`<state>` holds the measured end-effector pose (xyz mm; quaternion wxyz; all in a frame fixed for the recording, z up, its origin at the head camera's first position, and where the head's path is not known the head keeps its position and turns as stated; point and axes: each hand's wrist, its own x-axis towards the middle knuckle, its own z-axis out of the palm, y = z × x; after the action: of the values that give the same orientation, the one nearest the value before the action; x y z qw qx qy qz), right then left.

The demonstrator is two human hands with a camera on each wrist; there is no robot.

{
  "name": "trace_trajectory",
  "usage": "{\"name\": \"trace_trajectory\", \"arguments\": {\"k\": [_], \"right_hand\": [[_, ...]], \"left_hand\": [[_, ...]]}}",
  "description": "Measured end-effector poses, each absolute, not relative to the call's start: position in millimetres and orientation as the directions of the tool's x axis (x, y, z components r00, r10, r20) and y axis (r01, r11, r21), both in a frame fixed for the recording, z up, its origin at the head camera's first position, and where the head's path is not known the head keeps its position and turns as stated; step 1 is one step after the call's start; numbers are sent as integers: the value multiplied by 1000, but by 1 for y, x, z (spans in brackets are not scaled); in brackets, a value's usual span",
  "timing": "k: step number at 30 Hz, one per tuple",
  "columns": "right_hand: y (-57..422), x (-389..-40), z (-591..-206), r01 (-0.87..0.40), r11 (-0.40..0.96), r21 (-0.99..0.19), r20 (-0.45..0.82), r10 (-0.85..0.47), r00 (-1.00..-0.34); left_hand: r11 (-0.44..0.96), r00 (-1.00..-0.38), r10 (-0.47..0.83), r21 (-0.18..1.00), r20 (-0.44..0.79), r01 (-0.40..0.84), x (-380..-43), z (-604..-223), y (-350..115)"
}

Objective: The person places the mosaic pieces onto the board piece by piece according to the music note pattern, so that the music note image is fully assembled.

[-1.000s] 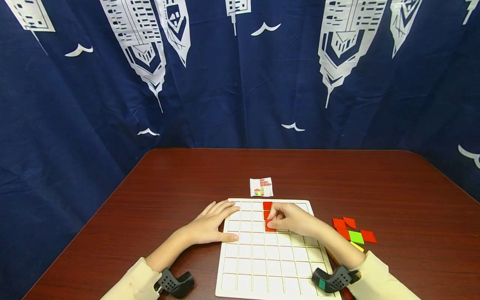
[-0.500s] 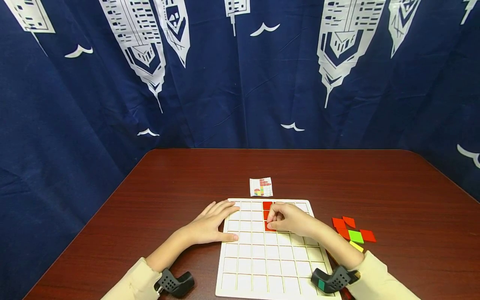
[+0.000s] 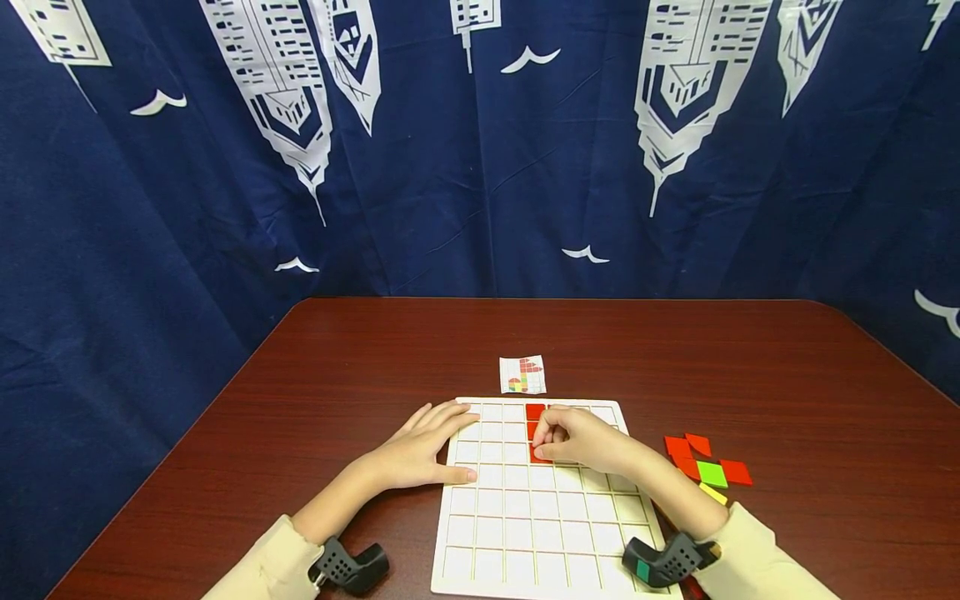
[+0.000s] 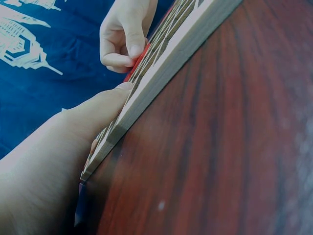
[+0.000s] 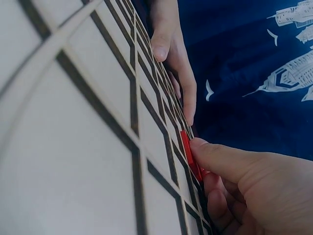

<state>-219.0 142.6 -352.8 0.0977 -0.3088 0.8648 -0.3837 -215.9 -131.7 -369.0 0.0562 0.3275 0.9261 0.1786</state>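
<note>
A white gridded board (image 3: 517,533) with raised wooden lines lies on the table. My left hand (image 3: 423,450) rests on its left edge, fingers spread and straight, the thumb lying along the border in the left wrist view. Red square tiles (image 3: 535,412) stand in one column from the top row down. At the third cell, my right hand (image 3: 585,437) pinches a red square tile (image 5: 188,149) with its thumb on the face and the other fingers curled. Part of this tile is hidden by the thumb and fingers.
A small printed card (image 3: 522,375) with a coloured block pattern lies beyond the board. To the right are several loose red tiles (image 3: 737,472), a green tile (image 3: 712,474) and a yellow piece (image 3: 713,493). A blue patterned cloth (image 3: 480,167) hangs behind the table.
Hardly anything differs. My right hand stays at the third red tile, with only a slight shift of its fingertips, and my left hand keeps its place on the board.
</note>
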Motion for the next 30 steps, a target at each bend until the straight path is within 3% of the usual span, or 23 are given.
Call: {"name": "trace_trajectory", "arguments": {"k": [13,30], "right_hand": [[149,-222,-342,-430,519,-738,-11,-647,-762],[235,-207,-320,-362,658,-660,-5,-487,-874]], "left_hand": [[727,-783,623,370,-2,578,-215,-371,-134],[745,-794,608,357,-17,563,-217,-370,-133]]}}
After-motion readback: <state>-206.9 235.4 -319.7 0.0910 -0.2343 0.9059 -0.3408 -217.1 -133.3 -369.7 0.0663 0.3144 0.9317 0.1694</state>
